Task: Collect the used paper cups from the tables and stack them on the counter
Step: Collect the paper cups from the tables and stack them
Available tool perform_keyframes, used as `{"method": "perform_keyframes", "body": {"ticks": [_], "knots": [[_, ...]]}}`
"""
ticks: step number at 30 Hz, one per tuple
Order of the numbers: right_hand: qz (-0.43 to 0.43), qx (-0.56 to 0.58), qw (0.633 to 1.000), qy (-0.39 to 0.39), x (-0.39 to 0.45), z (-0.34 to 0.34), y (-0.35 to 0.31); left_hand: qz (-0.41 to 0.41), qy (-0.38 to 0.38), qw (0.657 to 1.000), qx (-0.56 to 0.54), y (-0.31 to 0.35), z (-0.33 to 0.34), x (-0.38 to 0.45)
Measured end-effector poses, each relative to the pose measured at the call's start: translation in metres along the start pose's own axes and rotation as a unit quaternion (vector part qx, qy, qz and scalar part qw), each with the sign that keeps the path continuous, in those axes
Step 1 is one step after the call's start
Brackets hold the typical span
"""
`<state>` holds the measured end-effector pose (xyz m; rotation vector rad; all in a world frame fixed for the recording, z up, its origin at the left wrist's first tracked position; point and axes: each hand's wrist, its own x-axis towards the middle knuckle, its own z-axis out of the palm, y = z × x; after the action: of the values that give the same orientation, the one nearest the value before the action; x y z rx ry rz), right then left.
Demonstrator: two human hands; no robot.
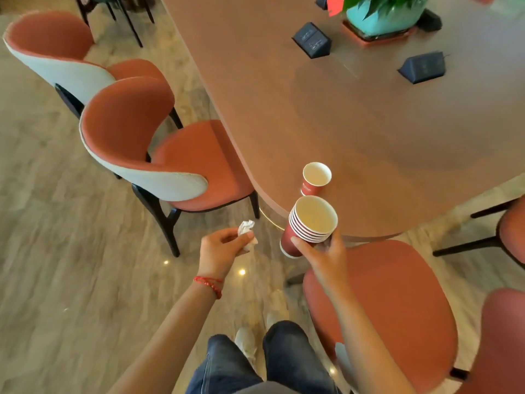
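My right hand (326, 255) grips a nested stack of several red paper cups (308, 223), tilted, just off the near edge of the brown table (355, 123). One single red paper cup (315, 179) with a white inside stands upright on the table near that edge, just beyond the stack. My left hand (220, 250) is lower left, over the floor, and pinches a crumpled white napkin (246, 230) between thumb and fingers. A red string bracelet sits on the left wrist.
Two rust-coloured chairs (159, 155) stand at the table's left side, another chair seat (392, 302) right below my right arm, more at the right edge. Black socket boxes (312, 39) and a teal plant pot (383, 18) sit farther back on the table.
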<state>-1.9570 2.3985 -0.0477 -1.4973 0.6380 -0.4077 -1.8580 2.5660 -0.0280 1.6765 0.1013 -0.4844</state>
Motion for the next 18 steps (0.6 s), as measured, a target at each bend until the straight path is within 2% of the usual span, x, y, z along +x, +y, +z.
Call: {"method": "perform_keyframes", "body": {"ticks": [6, 18], "knots": [[-0.008, 0.002, 0.999, 0.033, 0.067, -0.007, -0.009, -0.002, -0.031, 1.0, 0.003, 0.021, 0.032, 0.047], [-0.013, -0.053, 0.997, 0.058, 0.169, -0.027, -0.009, -0.032, -0.001, 0.999, 0.019, 0.044, 0.072, 0.118]]}}
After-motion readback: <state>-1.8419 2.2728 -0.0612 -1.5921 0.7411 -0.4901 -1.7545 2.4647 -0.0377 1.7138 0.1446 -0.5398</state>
